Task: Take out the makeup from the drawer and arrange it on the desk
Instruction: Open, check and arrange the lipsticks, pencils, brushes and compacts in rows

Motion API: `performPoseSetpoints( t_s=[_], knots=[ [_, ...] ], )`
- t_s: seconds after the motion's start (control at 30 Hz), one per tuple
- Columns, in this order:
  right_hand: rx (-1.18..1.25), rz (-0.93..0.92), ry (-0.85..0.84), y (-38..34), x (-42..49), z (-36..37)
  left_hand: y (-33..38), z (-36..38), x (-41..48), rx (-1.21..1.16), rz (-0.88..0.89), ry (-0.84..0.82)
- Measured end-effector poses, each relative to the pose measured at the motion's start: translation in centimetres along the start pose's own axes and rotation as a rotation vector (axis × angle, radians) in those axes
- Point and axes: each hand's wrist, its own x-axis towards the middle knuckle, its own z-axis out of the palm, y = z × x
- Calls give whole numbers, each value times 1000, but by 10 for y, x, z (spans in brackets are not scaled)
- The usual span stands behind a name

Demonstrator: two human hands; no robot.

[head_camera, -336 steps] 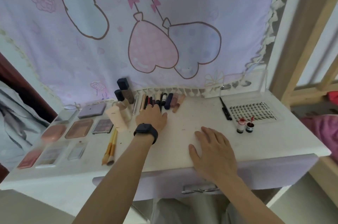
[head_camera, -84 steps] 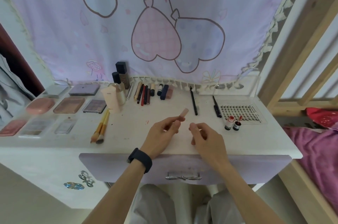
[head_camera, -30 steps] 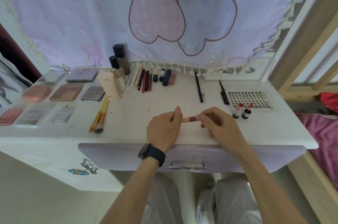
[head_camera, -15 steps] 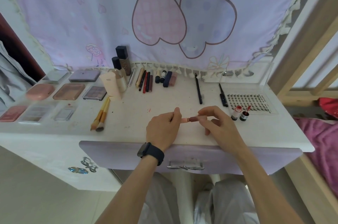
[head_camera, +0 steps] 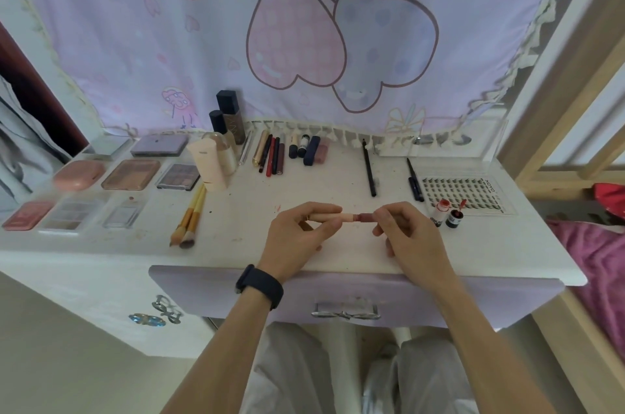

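Observation:
A slim pink lip stick (head_camera: 348, 217) with a dark red end hangs level just above the white desk (head_camera: 236, 244). My left hand (head_camera: 297, 237) pinches its pale body and my right hand (head_camera: 406, 237) pinches the dark red end. Behind them lie palettes (head_camera: 130, 174), two yellow brushes (head_camera: 191, 215), bottles (head_camera: 225, 149) and a row of pencils and lipsticks (head_camera: 287, 153). The lilac drawer (head_camera: 345, 298) below the desk edge is shut.
A black pencil (head_camera: 368, 170), a dark liner (head_camera: 415, 183), a lash tray (head_camera: 461, 192) and two small red pots (head_camera: 446, 216) lie to the right. A printed curtain (head_camera: 304, 41) hangs behind. A wooden bed frame (head_camera: 575, 92) stands on the right.
Both hands brought the lip stick together and now hold it level at its two ends. The view has tilted down and closer. The desk items have not moved.

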Motion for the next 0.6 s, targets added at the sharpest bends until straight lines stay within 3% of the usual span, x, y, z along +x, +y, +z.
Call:
performPoseSetpoints(
  t_s=[0.6],
  knots=[
    [28, -35, -48, 1, 0, -3, 6, -3, 1, -72, -34, -21]
  ],
)
